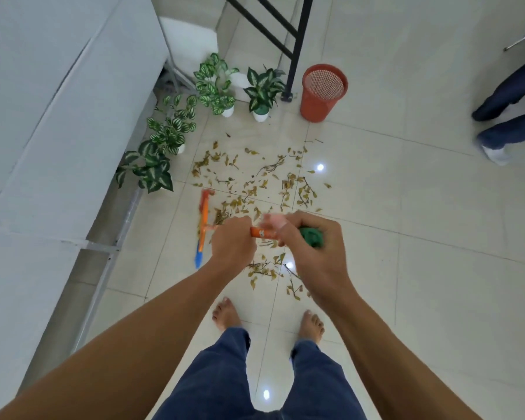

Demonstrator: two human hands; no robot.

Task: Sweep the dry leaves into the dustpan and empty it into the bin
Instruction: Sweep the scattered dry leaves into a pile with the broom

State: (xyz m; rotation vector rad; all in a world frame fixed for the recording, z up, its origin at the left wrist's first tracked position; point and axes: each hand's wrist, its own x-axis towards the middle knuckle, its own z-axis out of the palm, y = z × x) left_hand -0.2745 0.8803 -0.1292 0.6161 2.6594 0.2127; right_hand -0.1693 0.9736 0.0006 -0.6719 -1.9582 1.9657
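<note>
Both grips are closed on one thing: our left hand wraps the orange broom handle lower down, and our right hand clamps its upper end, where a green cap shows between the fingers. From there the shaft runs down and to the left to the broom head, an orange bar with a blue tip that sits at the left edge of the mess.

We judge the job barely begun. Dry leaves and thin twigs lie scattered over the tiled floor ahead of us, with a smaller patch closer in, just ahead of our bare feet. Nothing is gathered into a heap. We see no dustpan anywhere in view, so we cannot say where it is. The orange mesh bin stands upright beyond the leaves, near a black frame leg, and what we can see of its inside looks empty.

Potted plants line the far-left edge of the mess, so sweeping there calls for care. Left to do, by our reckoning: gather the leaves, load the pan, tip it into the bin.
</note>
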